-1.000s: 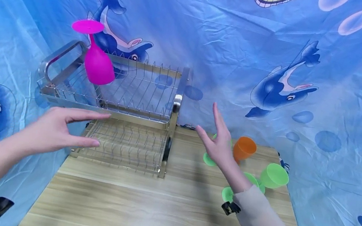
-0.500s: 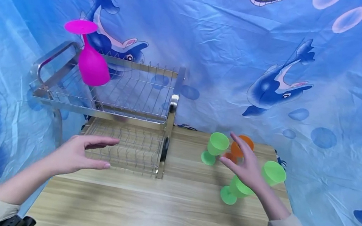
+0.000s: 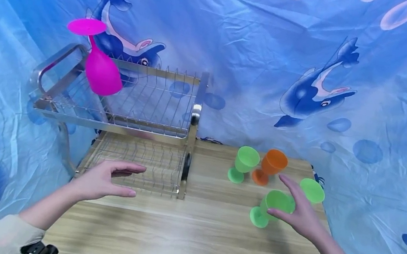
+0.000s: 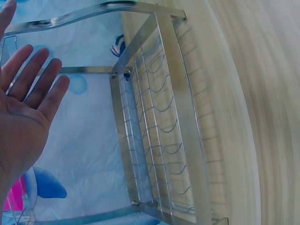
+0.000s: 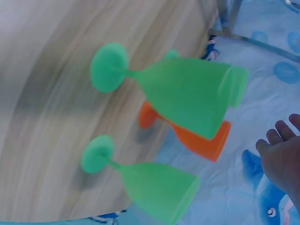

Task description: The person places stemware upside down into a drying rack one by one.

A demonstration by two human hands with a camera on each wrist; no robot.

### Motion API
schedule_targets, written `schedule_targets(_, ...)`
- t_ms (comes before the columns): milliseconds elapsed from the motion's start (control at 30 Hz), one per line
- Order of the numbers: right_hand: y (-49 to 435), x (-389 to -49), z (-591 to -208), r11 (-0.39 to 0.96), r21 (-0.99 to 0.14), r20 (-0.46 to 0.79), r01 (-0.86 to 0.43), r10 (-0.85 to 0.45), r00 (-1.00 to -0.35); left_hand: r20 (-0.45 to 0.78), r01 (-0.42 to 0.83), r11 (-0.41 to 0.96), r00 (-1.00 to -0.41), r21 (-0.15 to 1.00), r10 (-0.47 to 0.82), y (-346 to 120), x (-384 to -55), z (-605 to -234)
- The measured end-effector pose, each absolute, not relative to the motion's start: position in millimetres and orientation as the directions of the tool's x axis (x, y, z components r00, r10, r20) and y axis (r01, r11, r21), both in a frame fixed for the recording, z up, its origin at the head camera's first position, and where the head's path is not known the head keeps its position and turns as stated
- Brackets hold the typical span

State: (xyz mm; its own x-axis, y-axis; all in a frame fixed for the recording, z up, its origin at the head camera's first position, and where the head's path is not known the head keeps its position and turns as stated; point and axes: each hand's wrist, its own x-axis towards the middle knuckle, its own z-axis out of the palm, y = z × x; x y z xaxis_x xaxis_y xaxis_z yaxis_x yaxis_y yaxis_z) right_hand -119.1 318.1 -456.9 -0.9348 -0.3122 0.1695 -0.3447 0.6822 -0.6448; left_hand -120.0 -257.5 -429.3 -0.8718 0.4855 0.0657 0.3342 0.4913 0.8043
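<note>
My left hand (image 3: 105, 182) is held with thumb and fingers apart in front of the lower tier of a metal dish rack (image 3: 111, 127); nothing is in it. The left wrist view shows the same hand (image 4: 21, 117) with fingers straight beside the rack frame. My right hand (image 3: 304, 211) has its thumb and fingers spread at the front green goblet (image 3: 272, 204), overlapping its rim in the head view. Behind stand an orange goblet (image 3: 274, 162) and another green goblet (image 3: 247, 159). A third green goblet (image 3: 312, 190) is partly hidden by the right hand.
A magenta goblet (image 3: 102, 74) is upside down on the rack's upper tier, base in the air. The rack stands on the left back of a wooden table (image 3: 181, 240). A blue dolphin-print sheet (image 3: 244, 55) hangs round the back and sides.
My right hand has come rightward and nearer, from above the back goblets to the front green one. The left hand has moved right and lower. The goblets stay in place.
</note>
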Motion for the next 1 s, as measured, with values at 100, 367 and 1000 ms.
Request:
schedule_targets(100,326,-116,-461,0.695,-0.644,0.147,-0.318,-0.296,-0.944,0.055,0.328,0.494,-0.871,0.805,0.489,-256,-121,-432)
schedule_targets(367,341,-109,-475,0.743,-0.616,0.126,-0.260,-0.233,-0.964,0.028,0.306,0.506,-0.875,0.806,0.484,-253,-123,-434)
schedule_targets(1000,341,-105,-536,0.578,-0.810,0.072,-0.100,-0.071,-0.995,0.068,0.328,0.453,-0.863,0.829,0.501,-248,-128,-454)
